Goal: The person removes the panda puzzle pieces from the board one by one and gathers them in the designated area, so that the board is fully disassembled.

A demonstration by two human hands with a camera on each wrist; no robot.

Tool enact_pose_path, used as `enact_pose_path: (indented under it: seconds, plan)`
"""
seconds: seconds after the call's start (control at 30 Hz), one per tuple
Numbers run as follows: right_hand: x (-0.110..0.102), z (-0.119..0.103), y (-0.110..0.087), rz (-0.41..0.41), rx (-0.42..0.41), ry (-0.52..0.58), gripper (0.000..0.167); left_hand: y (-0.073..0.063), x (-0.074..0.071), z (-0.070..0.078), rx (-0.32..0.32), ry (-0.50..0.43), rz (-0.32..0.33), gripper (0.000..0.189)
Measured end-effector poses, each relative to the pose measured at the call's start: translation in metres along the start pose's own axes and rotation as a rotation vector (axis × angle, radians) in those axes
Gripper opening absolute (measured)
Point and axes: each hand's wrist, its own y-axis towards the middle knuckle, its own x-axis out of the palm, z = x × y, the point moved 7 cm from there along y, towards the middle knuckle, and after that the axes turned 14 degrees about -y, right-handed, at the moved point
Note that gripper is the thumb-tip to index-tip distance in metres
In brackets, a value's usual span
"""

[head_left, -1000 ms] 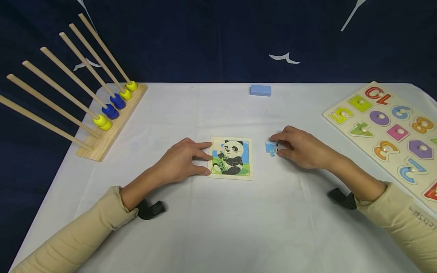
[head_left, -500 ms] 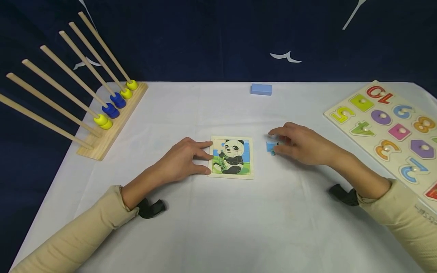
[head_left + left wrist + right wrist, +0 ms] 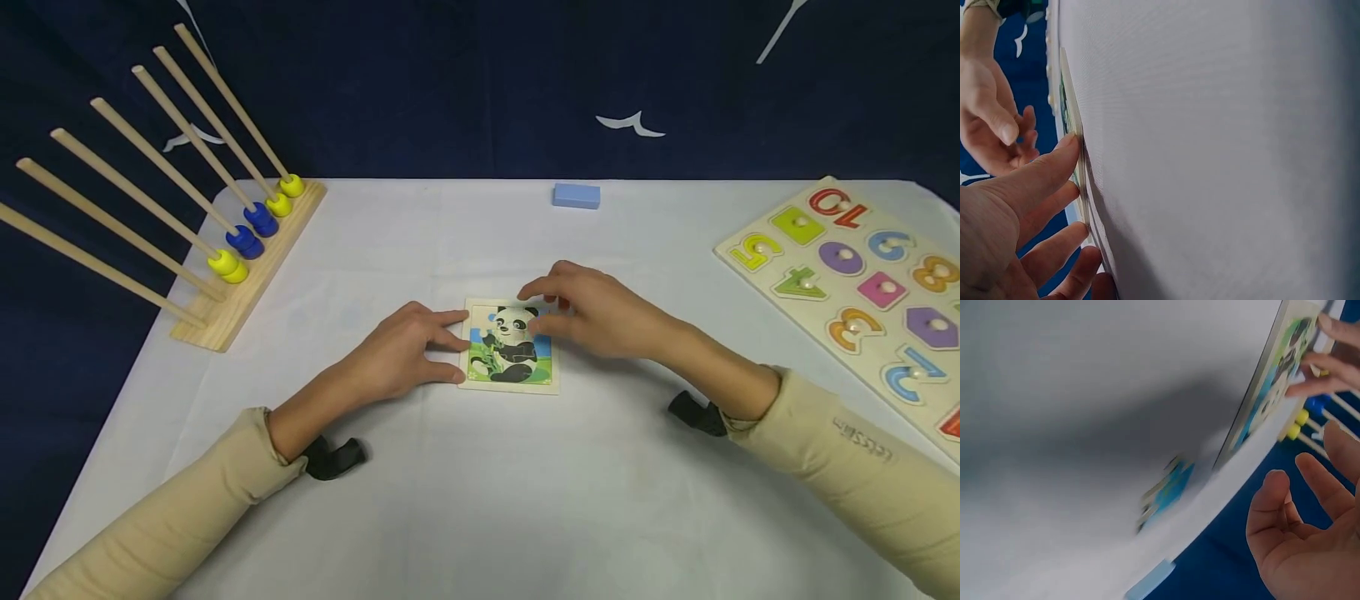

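Observation:
A square panda jigsaw puzzle (image 3: 513, 371) in a pale wooden frame lies flat mid-table. My left hand (image 3: 401, 354) touches its left edge with thumb and fingertips; the left wrist view shows the thumb on the frame's edge (image 3: 1074, 119). My right hand (image 3: 603, 317) hovers over the puzzle's upper right part, its fingers loosely bent. Nothing is between its thumb and fingers in the right wrist view. A loose blue puzzle piece (image 3: 1171, 487) lies on the cloth right of the frame, visible in the right wrist view but hidden under my right hand in the head view.
A wooden peg abacus (image 3: 258, 271) with yellow and blue beads stands at the left. At the right lies a number and shape board (image 3: 817, 312) with knobbed pieces. One blue block (image 3: 577, 196) sits near the table's far edge.
My right hand has left the loose piece on the cloth and moved left, over the puzzle's upper right. My left hand has stayed at the frame's left edge.

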Motion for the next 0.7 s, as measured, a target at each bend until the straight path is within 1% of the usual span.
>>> enact_pose_path:
  seconds: [0.17,0.23,0.33,0.4,0.53,0.7]
  plan:
    - [0.015,-0.014,0.017,-0.081,-0.028,-0.014,0.041,0.000,0.000,0.000,-0.002,0.009,-0.011,0.040]
    - [0.022,-0.017,0.022,-0.123,-0.019,-0.038,0.044,0.000,0.000,0.000,-0.007,0.009,-0.012,0.040]
    - [0.030,-0.019,0.027,-0.193,0.010,-0.090,0.051,0.000,0.001,0.000,0.003,0.007,-0.014,0.040]
    - [0.034,-0.019,0.029,-0.219,0.021,-0.128,0.053,0.000,0.001,0.000,0.009,0.007,-0.013,0.040]
    - [0.037,-0.020,0.031,-0.226,0.024,-0.151,0.052,0.000,0.000,0.000,0.005,0.015,-0.014,0.040]
    - [0.036,-0.020,0.031,-0.208,0.044,-0.111,0.050,0.000,0.000,0.000,-0.004,0.012,-0.014,0.040]
